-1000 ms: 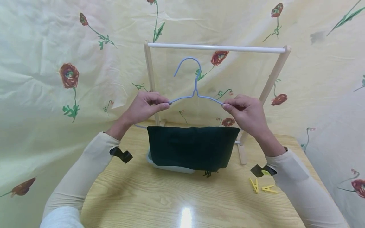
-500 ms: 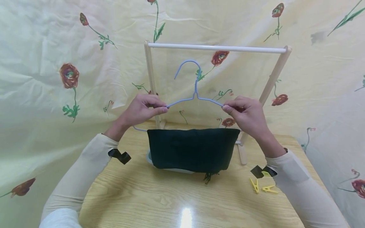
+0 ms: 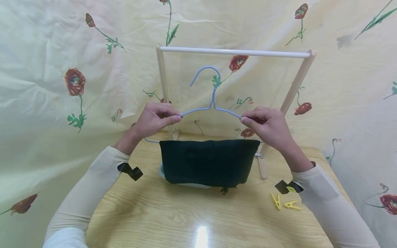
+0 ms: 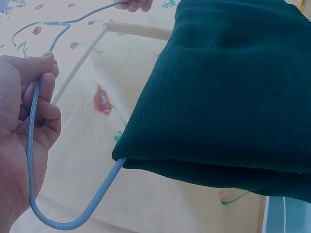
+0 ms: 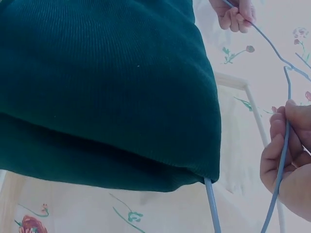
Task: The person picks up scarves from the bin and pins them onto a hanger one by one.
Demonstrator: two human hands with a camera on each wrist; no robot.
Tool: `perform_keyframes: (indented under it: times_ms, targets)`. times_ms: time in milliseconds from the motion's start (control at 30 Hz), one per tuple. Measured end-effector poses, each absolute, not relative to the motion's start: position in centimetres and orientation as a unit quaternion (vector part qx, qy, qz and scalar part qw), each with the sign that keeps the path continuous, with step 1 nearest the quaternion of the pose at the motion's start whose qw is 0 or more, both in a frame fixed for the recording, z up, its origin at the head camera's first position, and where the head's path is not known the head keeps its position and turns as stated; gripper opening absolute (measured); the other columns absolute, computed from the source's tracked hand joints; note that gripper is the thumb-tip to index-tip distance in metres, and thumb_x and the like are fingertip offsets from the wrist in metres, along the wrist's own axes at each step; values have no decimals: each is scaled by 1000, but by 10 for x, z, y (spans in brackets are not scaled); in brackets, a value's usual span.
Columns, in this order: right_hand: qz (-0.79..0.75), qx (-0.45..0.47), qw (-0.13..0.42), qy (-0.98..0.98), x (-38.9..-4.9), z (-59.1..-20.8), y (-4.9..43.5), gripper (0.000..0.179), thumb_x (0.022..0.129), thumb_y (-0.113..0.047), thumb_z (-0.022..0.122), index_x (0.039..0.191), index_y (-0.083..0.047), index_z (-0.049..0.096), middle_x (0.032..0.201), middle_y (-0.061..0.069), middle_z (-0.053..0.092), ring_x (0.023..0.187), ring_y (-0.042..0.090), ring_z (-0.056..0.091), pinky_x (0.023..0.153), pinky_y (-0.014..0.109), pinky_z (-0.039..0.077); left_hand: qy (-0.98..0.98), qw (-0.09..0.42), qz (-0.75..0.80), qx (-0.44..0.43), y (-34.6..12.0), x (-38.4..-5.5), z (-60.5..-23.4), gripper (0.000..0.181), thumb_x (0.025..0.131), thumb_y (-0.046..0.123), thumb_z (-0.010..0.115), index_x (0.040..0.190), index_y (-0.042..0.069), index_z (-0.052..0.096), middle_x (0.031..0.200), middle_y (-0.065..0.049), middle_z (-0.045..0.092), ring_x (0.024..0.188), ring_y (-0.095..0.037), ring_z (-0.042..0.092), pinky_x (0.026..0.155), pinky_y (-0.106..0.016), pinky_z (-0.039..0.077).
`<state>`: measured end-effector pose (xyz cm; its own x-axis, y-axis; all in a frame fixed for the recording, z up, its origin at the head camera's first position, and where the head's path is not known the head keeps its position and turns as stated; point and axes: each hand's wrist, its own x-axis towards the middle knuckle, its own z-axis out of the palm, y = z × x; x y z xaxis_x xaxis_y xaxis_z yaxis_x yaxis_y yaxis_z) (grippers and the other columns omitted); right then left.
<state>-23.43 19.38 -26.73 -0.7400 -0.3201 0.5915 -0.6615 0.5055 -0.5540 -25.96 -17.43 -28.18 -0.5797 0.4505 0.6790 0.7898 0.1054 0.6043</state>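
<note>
My left hand (image 3: 156, 119) and right hand (image 3: 270, 125) each pinch one shoulder of a light-blue wire hanger (image 3: 213, 98) between thumb and fingers. Its hook points up, with the tip toward the left, below and apart from the rack's bar. A dark green fringed scarf (image 3: 209, 163) lies folded over the hanger's lower bar and hangs down in front of me. In the left wrist view the hanger's rounded end (image 4: 63, 225) sticks out past the scarf's fold. The right wrist view shows the wire (image 5: 282, 160) crossing the right palm, beside the scarf's other edge (image 5: 206, 145).
Behind the hanger stands a wooden rack with a white crossbar (image 3: 235, 51). The scarf partly hides a pale shallow container (image 3: 161, 171) on the wooden table (image 3: 173, 220). Yellow clothespins (image 3: 276, 201) lie at the right, by my right forearm. Flower-printed cloth (image 3: 124, 69) covers the wall.
Both hands have lowered the hanger and scarf slightly over the past second. Most recently the hook has turned a little to the right. The grip is unchanged.
</note>
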Motion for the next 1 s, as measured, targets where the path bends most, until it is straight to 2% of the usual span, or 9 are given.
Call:
perform_keyframes:
  times_ms: [100,267,433,600,700,867,1000]
  targets:
    - [400,296,204,-843,-234,-267,197,13,91,-4,76,104,-3,80,85,-1,71,70,7,59,60,16,47,-722,165,-517,-430,-173,-260,-282,12,86,-14,72,92,-6,78,78,0,69,66,-13,51,56,-21,43]
    - [386,293,177,-857,-231,-264,202,20,93,-9,76,112,-4,78,99,8,75,80,-2,68,68,15,52,-716,168,-519,-436,-173,-260,-283,10,86,-14,72,91,-7,77,78,2,68,66,-12,50,55,-20,43]
    - [383,281,160,-865,-229,-261,210,28,94,-14,75,120,-5,75,113,15,75,91,-11,66,78,10,50,-716,168,-521,-434,-175,-260,-281,7,87,-11,73,92,-7,77,80,2,70,68,-13,52,57,-20,45]
    - [384,274,176,-864,-228,-262,225,31,92,-13,77,123,-6,74,119,15,74,95,-13,64,78,9,50,-721,162,-520,-428,-179,-260,-276,9,88,-12,71,94,-7,77,78,-1,68,66,-14,50,56,-21,42]
    - [392,273,185,-859,-227,-264,235,32,91,-10,77,123,-7,75,116,7,76,95,-10,67,78,9,51,-726,159,-519,-423,-182,-260,-273,11,88,-13,70,94,-8,77,76,-1,67,64,-14,49,56,-22,41]
    - [403,272,197,-852,-222,-268,253,31,89,-5,77,120,-5,75,109,-18,74,94,-8,68,80,8,50,-733,158,-516,-414,-185,-258,-267,9,89,-12,70,93,-8,77,77,-1,68,66,-14,51,58,-22,43]
    - [408,258,206,-851,-217,-274,267,30,89,-2,77,119,-2,75,107,-21,74,93,-8,69,79,8,50,-740,163,-517,-397,-188,-257,-265,9,89,-11,71,94,-7,77,80,2,70,68,-13,54,60,-21,46]
